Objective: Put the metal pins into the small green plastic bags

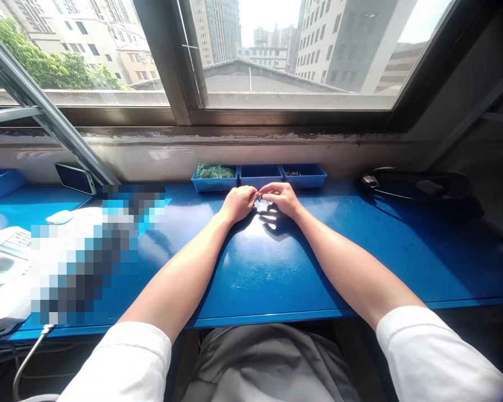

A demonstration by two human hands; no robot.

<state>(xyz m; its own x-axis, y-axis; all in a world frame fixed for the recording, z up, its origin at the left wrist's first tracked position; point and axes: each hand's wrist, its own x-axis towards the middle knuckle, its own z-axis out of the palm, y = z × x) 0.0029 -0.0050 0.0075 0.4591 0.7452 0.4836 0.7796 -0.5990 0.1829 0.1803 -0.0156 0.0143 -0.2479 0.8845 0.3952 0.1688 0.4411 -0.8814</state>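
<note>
Just in front of a row of blue bins, my left hand (pixel 240 203) and my right hand (pixel 282 199) meet fingertip to fingertip above the blue table. The fingers of my left hand are curled in a pinch. My right hand pinches too, thumb and index finger coming together beside the left fingertips. A tiny dark bit shows between the two hands, too small to name. Behind my left hand stands a blue bin (pixel 215 184) with green circuit boards (pixel 213 171) in it. Behind my right hand, another blue bin (pixel 305 181) holds small thin dark parts (pixel 293 172).
Between those two stands a middle blue bin (pixel 260 176). On the blue table (pixel 268 279), a black bag-like object (pixel 423 187) lies at right. At left are a phone (pixel 75 178), white equipment (pixel 4 307) with a cable (pixel 27 352), and a blurred-out patch. A window runs behind.
</note>
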